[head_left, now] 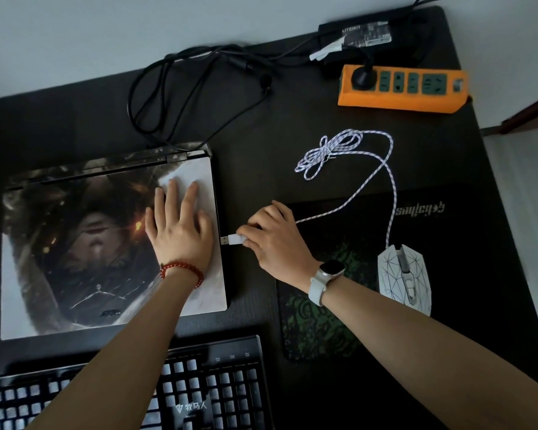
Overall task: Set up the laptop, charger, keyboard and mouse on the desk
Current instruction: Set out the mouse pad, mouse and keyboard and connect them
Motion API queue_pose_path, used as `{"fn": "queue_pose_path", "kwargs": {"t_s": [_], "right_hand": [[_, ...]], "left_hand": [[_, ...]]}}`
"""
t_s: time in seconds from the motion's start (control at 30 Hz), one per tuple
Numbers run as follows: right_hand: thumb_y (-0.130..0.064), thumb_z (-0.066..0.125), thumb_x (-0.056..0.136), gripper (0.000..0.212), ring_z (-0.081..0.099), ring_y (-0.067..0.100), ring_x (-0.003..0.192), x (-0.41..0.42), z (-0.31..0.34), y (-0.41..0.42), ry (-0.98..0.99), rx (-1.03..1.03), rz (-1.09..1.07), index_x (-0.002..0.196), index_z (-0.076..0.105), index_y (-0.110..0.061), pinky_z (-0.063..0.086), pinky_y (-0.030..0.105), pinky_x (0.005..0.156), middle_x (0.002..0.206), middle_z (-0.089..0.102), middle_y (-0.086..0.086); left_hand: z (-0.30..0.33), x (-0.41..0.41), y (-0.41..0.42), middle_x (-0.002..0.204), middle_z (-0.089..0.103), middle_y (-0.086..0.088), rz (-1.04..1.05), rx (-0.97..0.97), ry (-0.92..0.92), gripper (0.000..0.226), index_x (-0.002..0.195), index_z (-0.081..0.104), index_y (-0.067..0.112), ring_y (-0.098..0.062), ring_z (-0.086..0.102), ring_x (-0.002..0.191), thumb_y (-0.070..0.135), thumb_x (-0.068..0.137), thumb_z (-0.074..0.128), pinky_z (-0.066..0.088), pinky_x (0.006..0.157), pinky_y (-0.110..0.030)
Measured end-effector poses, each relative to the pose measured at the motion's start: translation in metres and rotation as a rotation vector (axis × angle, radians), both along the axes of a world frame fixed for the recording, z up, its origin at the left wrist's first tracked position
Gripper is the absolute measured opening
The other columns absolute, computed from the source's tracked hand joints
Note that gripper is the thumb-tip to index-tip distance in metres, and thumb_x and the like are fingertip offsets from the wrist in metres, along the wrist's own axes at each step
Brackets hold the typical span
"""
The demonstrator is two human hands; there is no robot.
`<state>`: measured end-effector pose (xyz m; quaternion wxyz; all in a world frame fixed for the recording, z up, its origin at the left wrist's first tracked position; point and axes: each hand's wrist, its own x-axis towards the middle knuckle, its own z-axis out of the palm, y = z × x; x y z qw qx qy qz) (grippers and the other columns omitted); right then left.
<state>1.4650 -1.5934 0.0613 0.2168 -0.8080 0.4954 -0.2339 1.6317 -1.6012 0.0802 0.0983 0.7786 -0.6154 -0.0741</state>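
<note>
Steadying the closed laptop (106,243) comes first: it lies flat at the left of the dark worktop (261,156), and I judge it heavy and rigid, with a smooth printed lid that may slip. My left hand (177,231) rests on the lid with fingers straight and spread, pressing down near the right edge so the body cannot slide away from a sideways push.

The keyboard (199,386) sits in front of the laptop, near me; it looks stiff and should be lifted by both ends. The charger brick (370,35) lies at the back right beside the orange power strip (401,88); it looks dense, with limp black cable looped behind the laptop.

The mouse (404,274) rests on the mouse pad (339,305); it looks light and hard. Its braided cable (385,181) looks soft, part still bundled.

My right hand (274,237) pinches the white USB plug (234,239) by its moulded housing, metal tip just beside the laptop's right edge. It is small and rigid; I would grip the housing, never the cable.
</note>
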Motion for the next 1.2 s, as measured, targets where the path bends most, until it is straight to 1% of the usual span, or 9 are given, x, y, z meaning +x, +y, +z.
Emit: {"fn": "queue_pose_path", "kwargs": {"t_s": [0.2, 0.27, 0.33, 0.4, 0.53, 0.77, 0.97, 1.07, 1.2], "right_hand": [[-0.008, 0.070, 0.074, 0.016, 0.053, 0.024, 0.091, -0.003, 0.001, 0.001, 0.058, -0.014, 0.049, 0.087, 0.068, -0.016, 0.031, 0.050, 0.106, 0.083, 0.057, 0.002], [-0.007, 0.070, 0.073, 0.015, 0.049, 0.021, 0.091, -0.004, 0.000, 0.000, 0.050, -0.024, 0.030, 0.085, 0.068, -0.015, 0.030, 0.046, 0.107, 0.082, 0.057, 0.003], [-0.008, 0.070, 0.074, 0.013, 0.044, 0.018, 0.092, -0.004, -0.001, 0.000, 0.029, -0.017, 0.026, 0.085, 0.067, -0.015, 0.025, 0.044, 0.108, 0.083, 0.057, 0.002], [-0.010, 0.070, 0.075, 0.012, 0.047, 0.019, 0.093, -0.003, 0.000, 0.002, 0.036, -0.006, 0.045, 0.085, 0.067, -0.015, 0.025, 0.046, 0.109, 0.084, 0.058, 0.002], [-0.012, 0.072, 0.073, 0.011, 0.057, 0.024, 0.091, -0.004, 0.002, 0.004, 0.068, -0.004, 0.073, 0.084, 0.069, -0.016, 0.030, 0.051, 0.107, 0.083, 0.059, 0.001], [-0.011, 0.068, 0.076, 0.010, 0.056, 0.024, 0.090, 0.001, 0.001, 0.001, 0.004, 0.038, -0.007, 0.084, 0.068, -0.016, 0.030, 0.047, 0.106, 0.083, 0.059, 0.002], [-0.011, 0.070, 0.075, 0.010, 0.055, 0.023, 0.090, -0.002, -0.002, 0.003, 0.013, 0.005, 0.029, 0.083, 0.068, -0.016, 0.028, 0.048, 0.107, 0.082, 0.059, 0.001], [-0.009, 0.071, 0.072, 0.011, 0.056, 0.024, 0.088, 0.002, 0.003, 0.001, 0.030, 0.010, -0.025, 0.081, 0.068, -0.016, 0.033, 0.048, 0.104, 0.081, 0.059, 0.001], [-0.011, 0.075, 0.066, 0.019, 0.056, 0.025, 0.090, 0.001, 0.008, -0.005, 0.154, 0.038, -0.214, 0.082, 0.067, -0.017, 0.035, 0.053, 0.101, 0.083, 0.059, 0.001]], "left_hand": [[0.000, 0.000, 0.000, 0.152, 0.026, -0.006, -0.001, 0.006, -0.003, 0.050, 0.138, 0.037, 0.026, -0.026, 0.015, 0.142, 0.027, 0.088, 0.035, 0.007, 0.115, -0.047], [0.001, -0.001, -0.001, 0.152, 0.026, -0.006, 0.000, 0.012, 0.003, 0.050, 0.138, 0.037, 0.027, -0.026, 0.014, 0.142, 0.028, 0.088, 0.035, 0.006, 0.115, -0.046], [0.001, -0.001, -0.001, 0.152, 0.026, -0.006, 0.000, 0.010, 0.000, 0.050, 0.138, 0.037, 0.026, -0.026, 0.015, 0.142, 0.028, 0.088, 0.035, 0.006, 0.115, -0.046], [0.001, 0.000, -0.001, 0.152, 0.027, -0.006, -0.001, 0.011, -0.006, 0.050, 0.138, 0.038, 0.026, -0.026, 0.015, 0.142, 0.028, 0.088, 0.034, 0.007, 0.114, -0.046], [0.000, 0.001, 0.000, 0.152, 0.026, -0.006, 0.002, 0.017, -0.003, 0.051, 0.138, 0.037, 0.027, -0.025, 0.014, 0.142, 0.029, 0.088, 0.033, 0.006, 0.115, -0.046], [0.001, 0.000, -0.001, 0.152, 0.026, -0.006, 0.003, 0.015, 0.002, 0.051, 0.138, 0.037, 0.027, -0.025, 0.014, 0.143, 0.029, 0.088, 0.033, 0.006, 0.115, -0.045], [0.002, 0.001, -0.001, 0.153, 0.024, -0.005, 0.005, 0.035, 0.003, 0.052, 0.139, 0.036, 0.027, -0.025, 0.013, 0.143, 0.031, 0.087, 0.031, 0.005, 0.115, -0.045], [0.005, 0.001, 0.000, 0.154, 0.019, -0.004, -0.006, 0.077, 0.019, 0.055, 0.141, 0.032, 0.027, -0.025, 0.008, 0.143, 0.036, 0.086, 0.029, 0.002, 0.115, -0.045], [0.011, -0.005, 0.003, 0.157, 0.008, -0.003, 0.010, 0.174, 0.060, 0.068, 0.145, 0.023, 0.026, -0.023, -0.002, 0.144, 0.047, 0.081, 0.033, -0.004, 0.115, -0.046]]}}
